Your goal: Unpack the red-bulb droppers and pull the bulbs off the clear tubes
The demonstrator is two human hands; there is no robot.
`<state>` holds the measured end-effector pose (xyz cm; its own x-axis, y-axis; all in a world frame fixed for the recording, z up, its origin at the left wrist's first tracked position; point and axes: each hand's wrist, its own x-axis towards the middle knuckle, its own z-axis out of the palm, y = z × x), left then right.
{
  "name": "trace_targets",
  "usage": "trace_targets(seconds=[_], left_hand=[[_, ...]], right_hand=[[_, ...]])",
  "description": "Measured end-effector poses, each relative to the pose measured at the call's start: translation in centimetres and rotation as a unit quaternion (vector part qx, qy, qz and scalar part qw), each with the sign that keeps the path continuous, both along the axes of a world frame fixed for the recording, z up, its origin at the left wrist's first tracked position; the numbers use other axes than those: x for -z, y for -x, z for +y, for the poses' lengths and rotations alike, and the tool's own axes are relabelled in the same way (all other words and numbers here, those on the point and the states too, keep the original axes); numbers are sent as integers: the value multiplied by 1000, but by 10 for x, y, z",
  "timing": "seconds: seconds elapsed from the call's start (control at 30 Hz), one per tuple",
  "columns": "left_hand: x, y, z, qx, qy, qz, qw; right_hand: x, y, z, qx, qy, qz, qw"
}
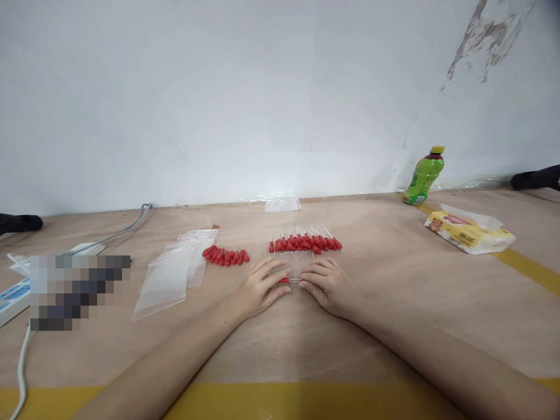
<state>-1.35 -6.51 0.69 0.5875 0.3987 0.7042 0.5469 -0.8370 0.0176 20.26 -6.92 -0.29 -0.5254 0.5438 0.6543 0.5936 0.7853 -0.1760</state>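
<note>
A row of clear glass droppers with red rubber caps [305,242] lies on the brown table, tips pointing away and toward me. My left hand [259,286] and my right hand [326,283] rest side by side on the near ends of the clear tubes [294,263], fingers curled down onto them. Between the fingertips shows one red cap [284,280]. A loose pile of red caps [225,255] sits to the left of my left hand.
Clear zip bags [172,273] lie left of the caps, another small bag [282,204] by the wall. A green bottle [424,176] and a yellow tissue pack [469,232] stand at the right. A grey cable [118,232] and a power strip [13,297] are at the left.
</note>
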Motion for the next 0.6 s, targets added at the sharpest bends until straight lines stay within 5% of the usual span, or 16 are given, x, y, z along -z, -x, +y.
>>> trace_targets(seconds=[0.3,0.6], left_hand=[[-1,-7,-3,33,-6,34,999],[-4,-7,-7,49,63,73,994]], right_hand=[[-2,2,0,-57,-15,-1,998],[-1,2,-3,-111,-75,11,991]])
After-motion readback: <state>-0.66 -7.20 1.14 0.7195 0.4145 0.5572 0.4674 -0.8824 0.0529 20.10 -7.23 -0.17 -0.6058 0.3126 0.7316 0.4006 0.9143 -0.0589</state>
